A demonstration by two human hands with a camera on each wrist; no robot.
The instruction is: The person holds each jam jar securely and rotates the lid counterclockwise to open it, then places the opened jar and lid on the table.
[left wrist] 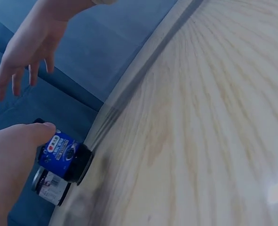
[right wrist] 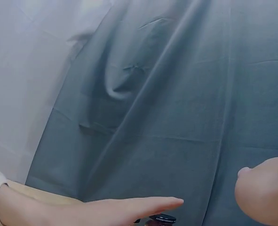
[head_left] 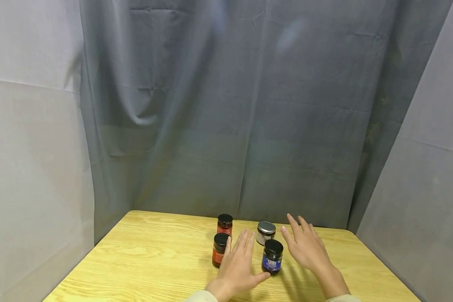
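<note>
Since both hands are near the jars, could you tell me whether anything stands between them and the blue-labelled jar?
Nothing visible does: the blue-labelled jar stands in the gap between the open left hand and right hand.

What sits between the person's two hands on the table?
In the head view, the blue-labelled jar with a black lid stands between the left hand and the right hand; both hands' fingers are spread.

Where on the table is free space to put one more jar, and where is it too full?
The wooden table is bare on its left side, from the left edge up to the two red-labelled jars. Another bare strip lies right of the right hand. The middle is crowded: four jars stand close together between both hands.
</note>
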